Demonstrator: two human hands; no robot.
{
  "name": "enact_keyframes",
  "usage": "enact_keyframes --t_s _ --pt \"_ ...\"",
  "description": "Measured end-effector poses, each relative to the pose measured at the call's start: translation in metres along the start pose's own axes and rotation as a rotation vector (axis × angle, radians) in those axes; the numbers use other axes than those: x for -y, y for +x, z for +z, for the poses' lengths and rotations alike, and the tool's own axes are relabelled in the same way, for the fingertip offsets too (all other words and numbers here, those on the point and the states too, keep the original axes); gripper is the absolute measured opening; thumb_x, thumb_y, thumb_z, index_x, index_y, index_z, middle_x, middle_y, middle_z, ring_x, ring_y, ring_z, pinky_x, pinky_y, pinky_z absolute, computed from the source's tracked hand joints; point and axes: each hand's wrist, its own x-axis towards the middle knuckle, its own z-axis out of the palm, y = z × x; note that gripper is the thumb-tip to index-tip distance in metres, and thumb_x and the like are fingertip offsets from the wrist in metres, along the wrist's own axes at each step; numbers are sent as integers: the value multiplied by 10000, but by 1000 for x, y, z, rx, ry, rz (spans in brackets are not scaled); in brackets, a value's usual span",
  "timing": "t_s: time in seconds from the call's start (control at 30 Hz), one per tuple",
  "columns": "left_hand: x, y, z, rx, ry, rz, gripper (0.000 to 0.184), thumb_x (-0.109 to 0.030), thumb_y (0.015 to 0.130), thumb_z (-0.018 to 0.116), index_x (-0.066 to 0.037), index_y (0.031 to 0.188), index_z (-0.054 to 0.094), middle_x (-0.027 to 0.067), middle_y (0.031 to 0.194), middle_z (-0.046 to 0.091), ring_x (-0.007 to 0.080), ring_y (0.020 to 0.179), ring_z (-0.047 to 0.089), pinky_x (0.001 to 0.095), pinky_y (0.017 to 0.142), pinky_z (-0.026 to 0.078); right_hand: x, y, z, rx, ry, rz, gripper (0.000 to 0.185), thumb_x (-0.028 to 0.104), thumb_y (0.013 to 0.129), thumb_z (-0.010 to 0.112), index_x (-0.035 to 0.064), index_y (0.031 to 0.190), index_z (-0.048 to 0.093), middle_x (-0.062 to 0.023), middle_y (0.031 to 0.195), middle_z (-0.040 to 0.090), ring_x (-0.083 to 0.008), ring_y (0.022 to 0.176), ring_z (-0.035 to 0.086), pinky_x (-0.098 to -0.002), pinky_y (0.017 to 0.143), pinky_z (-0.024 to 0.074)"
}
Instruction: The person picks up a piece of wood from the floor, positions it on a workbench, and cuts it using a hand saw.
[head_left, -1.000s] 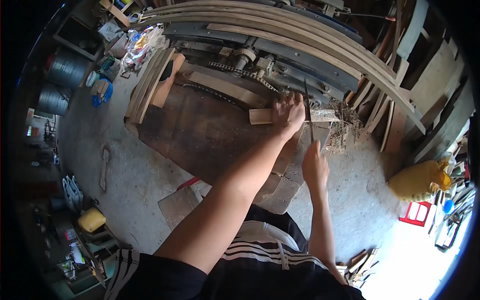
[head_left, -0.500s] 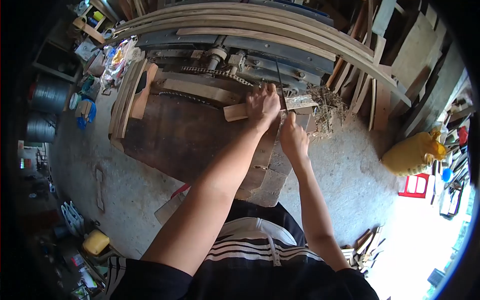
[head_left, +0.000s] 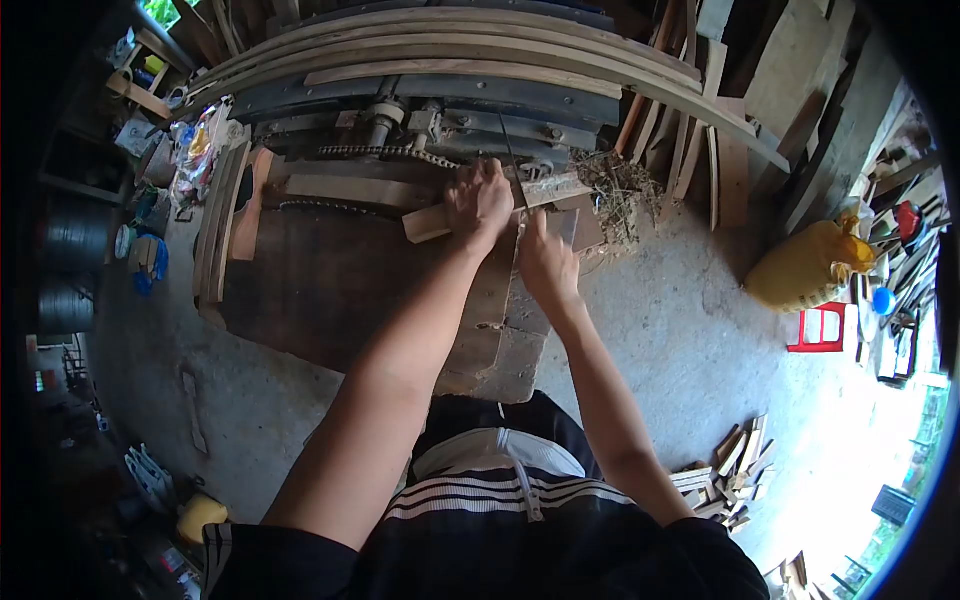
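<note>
A short wooden piece (head_left: 556, 188) lies across the right part of a dark wooden work surface (head_left: 330, 270). My left hand (head_left: 480, 203) is closed over the piece, pressing it down left of the blade. In my right hand (head_left: 547, 255) is the near end of a thin saw (head_left: 512, 160); its grip is hidden by my fingers. The blade crosses the piece just right of my left hand and points away from me. Behind both hands, a chain (head_left: 400, 153) runs along a metal machine.
Long wooden strips (head_left: 450, 45) lie over the machine at the back. Upright boards (head_left: 215, 220) stand on the surface's left side. Shavings (head_left: 625, 200) are heaped to the right. Farther right are a yellow sack (head_left: 805, 268), a red stool (head_left: 820, 328) and wood offcuts (head_left: 735, 470).
The whole view has shifted, so the bench and machine appear farther left. My right hand has moved forward along the saw's line, closer to the wood, then slightly back. My left hand still holds the piece.
</note>
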Motion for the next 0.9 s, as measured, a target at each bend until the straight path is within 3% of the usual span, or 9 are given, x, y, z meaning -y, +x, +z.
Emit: enact_keyframes --t_s 0.07,0.2,0.37,0.5,0.8,0.9 --pt "0 -2 1 -88 54 19 244 -215 918 408 -81 1038 573 103 1079 617 300 1053 571 488 855 455 -8 -27 -1 49 -21 43 208 162 895 448 39 1058 410 -253 723 653 -434 692 662 -549 617 526" --pt "2 -1 -1 -19 31 15 231 -217 915 416 -83 1026 569 100 1076 617 293 1069 563 480 865 452 -5 -33 -7 140 -80 87 203 161 902 443 41 1064 418 -253 722 653 -426 691 665 -536 606 529" --pt "3 4 2 34 59 14 220 -219 913 428 -86 1029 561 91 1107 605 294 1065 567 478 892 438 2 19 9 -48 -34 -39 201 155 912 441 44 1079 429 -256 712 647 -418 689 667 -516 600 534" --pt "-2 3 -1 -69 45 37 226 -229 919 429 -83 1033 559 93 1087 612 300 1058 575 488 891 440 -10 -38 -8 73 -118 44 188 152 906 439 48 1063 428 -247 728 653 -422 689 664 -520 599 530" --pt "0 3 -2 26 56 3 263 -243 928 410 -82 1064 567 108 1113 602 301 1077 569 500 875 446 0 16 7 -27 18 -26 194 160 895 444 49 1052 412 -270 730 649 -444 686 659 -537 584 523" --pt "-1 1 -1 -7 61 6 251 -242 924 425 -83 1051 572 107 1101 605 300 1063 575 495 863 455 -12 -31 -3 52 -38 20 215 159 892 450 42 1070 417 -268 733 651 -440 691 662 -533 592 525"
